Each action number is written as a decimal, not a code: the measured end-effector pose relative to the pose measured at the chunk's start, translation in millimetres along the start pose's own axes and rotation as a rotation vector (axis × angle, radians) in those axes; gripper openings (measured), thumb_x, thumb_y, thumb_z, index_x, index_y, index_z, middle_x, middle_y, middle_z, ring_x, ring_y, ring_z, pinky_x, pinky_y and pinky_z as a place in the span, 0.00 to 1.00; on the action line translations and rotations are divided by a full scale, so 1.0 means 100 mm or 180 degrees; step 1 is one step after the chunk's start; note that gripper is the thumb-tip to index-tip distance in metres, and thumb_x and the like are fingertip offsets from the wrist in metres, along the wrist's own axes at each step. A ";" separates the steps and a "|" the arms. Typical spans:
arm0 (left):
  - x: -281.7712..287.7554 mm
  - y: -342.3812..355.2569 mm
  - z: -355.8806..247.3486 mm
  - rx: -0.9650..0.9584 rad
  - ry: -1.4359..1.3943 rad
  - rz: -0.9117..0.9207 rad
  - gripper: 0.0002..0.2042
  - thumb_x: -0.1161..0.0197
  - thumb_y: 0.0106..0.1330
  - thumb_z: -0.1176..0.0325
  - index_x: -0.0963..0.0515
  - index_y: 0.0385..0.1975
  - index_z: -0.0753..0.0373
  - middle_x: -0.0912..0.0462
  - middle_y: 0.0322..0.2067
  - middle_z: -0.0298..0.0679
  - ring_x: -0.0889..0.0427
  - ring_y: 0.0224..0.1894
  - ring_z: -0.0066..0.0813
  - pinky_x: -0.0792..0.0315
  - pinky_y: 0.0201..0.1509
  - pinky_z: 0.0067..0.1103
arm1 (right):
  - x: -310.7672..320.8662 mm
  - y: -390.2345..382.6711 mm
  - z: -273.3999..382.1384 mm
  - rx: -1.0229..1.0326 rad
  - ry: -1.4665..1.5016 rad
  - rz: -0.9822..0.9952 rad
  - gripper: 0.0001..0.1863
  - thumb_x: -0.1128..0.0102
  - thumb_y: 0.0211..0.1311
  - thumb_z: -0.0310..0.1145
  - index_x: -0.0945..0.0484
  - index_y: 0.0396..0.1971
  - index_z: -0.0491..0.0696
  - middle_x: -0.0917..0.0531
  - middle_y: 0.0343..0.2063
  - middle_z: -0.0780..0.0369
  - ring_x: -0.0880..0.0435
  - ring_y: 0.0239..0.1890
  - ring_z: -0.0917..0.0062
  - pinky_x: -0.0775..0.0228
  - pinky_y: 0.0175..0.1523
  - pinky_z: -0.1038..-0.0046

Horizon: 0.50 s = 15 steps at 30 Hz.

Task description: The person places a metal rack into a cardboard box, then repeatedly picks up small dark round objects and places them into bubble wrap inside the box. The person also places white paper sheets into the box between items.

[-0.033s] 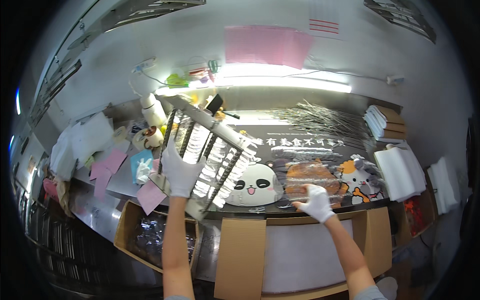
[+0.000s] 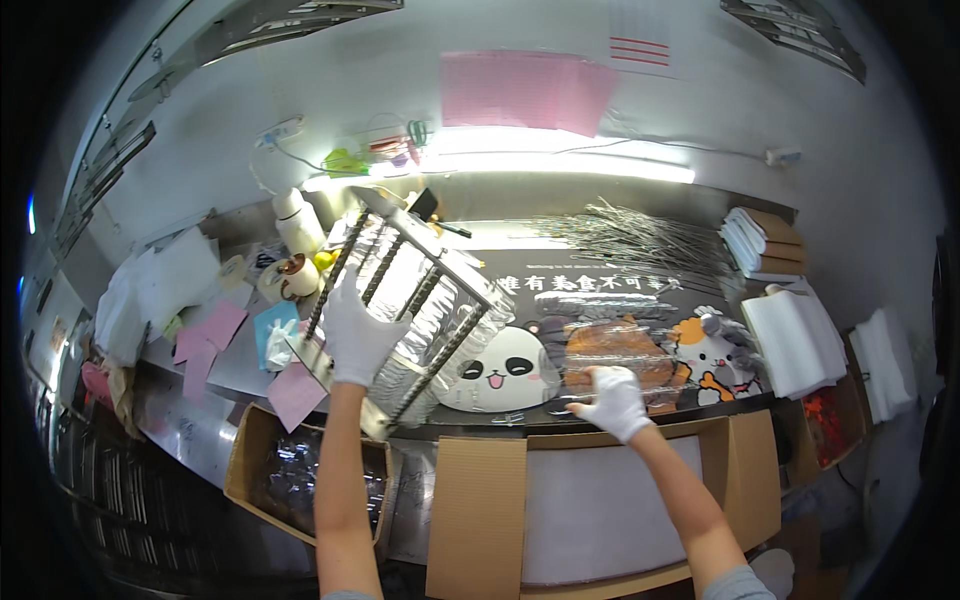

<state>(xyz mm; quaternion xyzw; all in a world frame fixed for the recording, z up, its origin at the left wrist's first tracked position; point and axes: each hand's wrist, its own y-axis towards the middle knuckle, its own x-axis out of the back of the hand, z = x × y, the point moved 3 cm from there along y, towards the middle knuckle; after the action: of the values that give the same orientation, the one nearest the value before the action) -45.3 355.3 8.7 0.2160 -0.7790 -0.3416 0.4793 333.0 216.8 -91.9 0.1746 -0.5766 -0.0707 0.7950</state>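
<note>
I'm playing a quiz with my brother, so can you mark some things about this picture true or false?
1. The left hand touches the rack. True.
2. The right hand wears black. False: the right hand wears white.
3. A pink sheet is on the wall. True.
4. The big box is shut. False: the big box is open.
5. The bottle is left of the rods. True.

We stretch both bare forearms forward from the lower edge, grey sleeves (image 2: 738, 584) showing at the bottom. Our white-gloved left hand (image 2: 365, 338) points its fingers upward, the thumb spread to the right; its grip we cannot judge. Our white-gloved right hand (image 2: 612, 402) is lower, well apart, tilted leftward, with thumb and fingers separated.
</note>
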 end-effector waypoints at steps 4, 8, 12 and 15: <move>-0.55 0.13 -0.06 -0.0137 0.0789 0.2040 0.47 0.26 0.42 0.51 0.34 0.68 0.54 0.22 0.52 0.53 0.23 0.56 0.52 0.27 0.61 0.41 | -0.57 0.08 0.08 0.0175 -0.1077 0.0483 0.30 0.28 0.48 0.60 0.16 0.45 0.51 0.15 0.41 0.59 0.18 0.50 0.66 0.41 0.68 0.61; -0.81 -0.26 0.01 -0.0501 0.0607 0.2029 0.38 0.29 0.49 0.55 0.29 0.66 0.53 0.22 0.55 0.47 0.24 0.60 0.47 0.39 0.69 0.46 | -0.25 -0.44 -0.57 0.0333 -0.0228 -0.0091 0.17 0.31 0.53 0.49 0.12 0.35 0.53 0.13 0.35 0.63 0.16 0.45 0.69 0.35 0.65 0.59; -0.54 -1.04 -0.74 -0.0594 -0.0361 0.0612 0.19 0.34 0.56 0.69 0.21 0.50 0.58 0.19 0.50 0.46 0.21 0.50 0.45 0.27 0.57 0.37 | 0.37 -0.86 -1.70 -0.0593 -0.1240 0.0157 0.09 0.32 0.54 0.43 0.13 0.23 0.55 0.14 0.27 0.63 0.15 0.35 0.70 0.31 0.58 0.60; -0.50 -1.92 -1.72 -0.1259 -0.1945 0.2011 0.16 0.32 0.54 0.68 0.19 0.45 0.55 0.15 0.45 0.41 0.16 0.47 0.39 0.23 0.52 0.35 | 0.40 -0.89 -2.19 -0.0249 -0.2342 0.0412 0.06 0.33 0.52 0.40 0.15 0.23 0.56 0.15 0.25 0.63 0.15 0.34 0.71 0.32 0.59 0.61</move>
<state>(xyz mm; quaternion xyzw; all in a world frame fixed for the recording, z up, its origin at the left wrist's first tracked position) 132.6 203.1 -110.0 -0.2368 -0.8318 -0.3687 0.3406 560.5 165.0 -148.0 0.0702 -0.8304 -0.1002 0.5435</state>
